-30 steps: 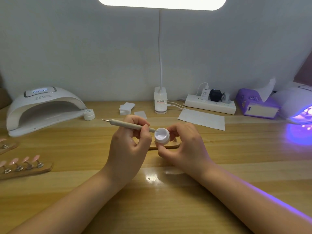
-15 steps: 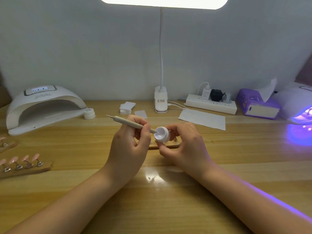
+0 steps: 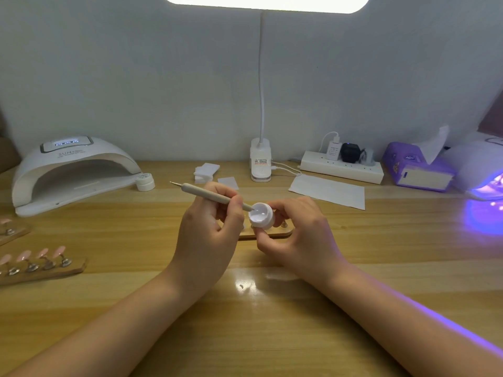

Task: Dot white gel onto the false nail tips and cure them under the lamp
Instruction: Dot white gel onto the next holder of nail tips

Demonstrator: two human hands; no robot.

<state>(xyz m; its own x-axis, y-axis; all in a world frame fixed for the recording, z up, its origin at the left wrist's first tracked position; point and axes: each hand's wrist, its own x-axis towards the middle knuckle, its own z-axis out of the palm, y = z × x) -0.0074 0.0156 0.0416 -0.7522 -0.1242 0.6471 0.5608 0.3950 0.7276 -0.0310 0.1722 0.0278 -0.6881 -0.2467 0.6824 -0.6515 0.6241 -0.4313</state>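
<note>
While the bare stretch of counter (image 3: 258, 322) nearest the person lies open under both forearms, the work sits just beyond it: the left hand (image 3: 209, 238) has its grip curled round a dotting tool (image 3: 215, 193), pinched like a pen, and the right hand (image 3: 296, 235) has its fingers wrapped round a small gel pot (image 3: 261, 215), tilted toward the tool. The tool's tip rests inside the pot's mouth, so this looks like the loading step; no dot seems placed yet with this load. Directly behind the hands lies a wooden stand (image 3: 268, 233), mostly hidden, and whether its tips carry gel I cannot tell. To the near left, well apart from the hands, a second stand (image 3: 40, 270) holds pink tips (image 3: 42, 254), with a third at the counter's left edge; they appear plain, though they are small in the view. Dotting and curing therefore seem largely ahead. Room is good in front and to both sides of the hands. Farther back, the white lamp (image 3: 73, 170) stands at far left with its mouth open toward the counter and a pot lid (image 3: 145, 181) just beside it; a second lamp (image 3: 481, 170) glows violet at far right. Paper, a power strip and a tissue box line the wall.
</note>
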